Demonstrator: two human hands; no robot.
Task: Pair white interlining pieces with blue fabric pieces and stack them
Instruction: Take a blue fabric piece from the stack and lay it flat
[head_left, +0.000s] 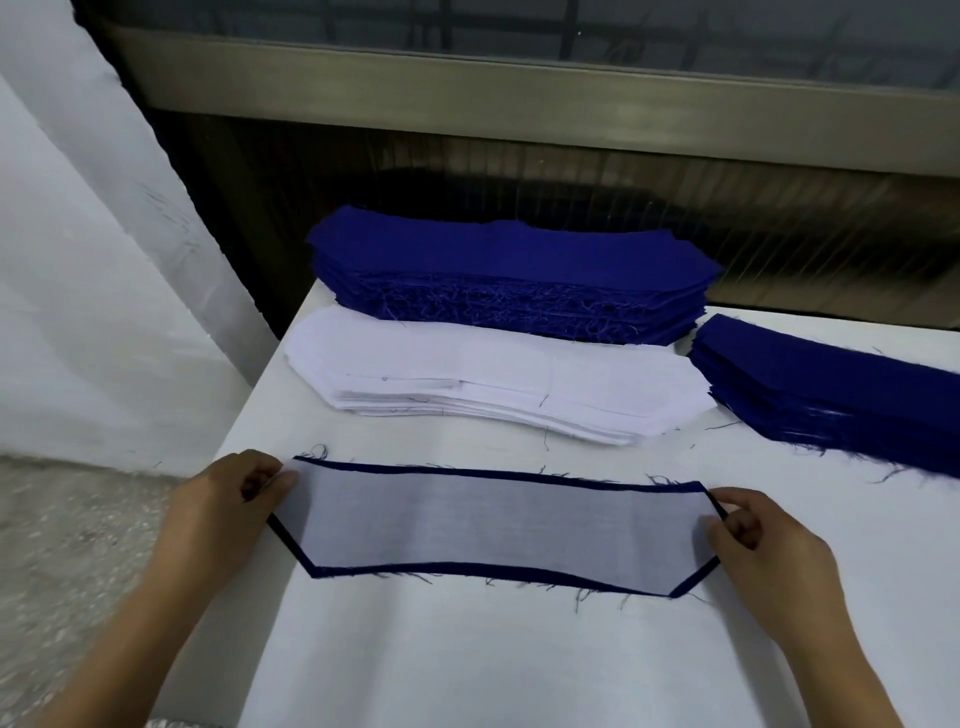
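A white interlining piece (493, 522) lies on a blue fabric piece (470, 570), whose dark edge shows all around it, on the white table near me. My left hand (223, 512) pinches the pair's left end. My right hand (763, 545) pinches the right end. Behind them sits a stack of white interlining pieces (493, 384). A tall stack of blue fabric pieces (509, 275) stands at the table's far edge.
A second blue stack (826, 395) lies at the right and runs out of view. The white table (467, 654) has its left edge beside a speckled floor (78, 545). White cloth (78, 260) hangs at the left; a window sill runs behind.
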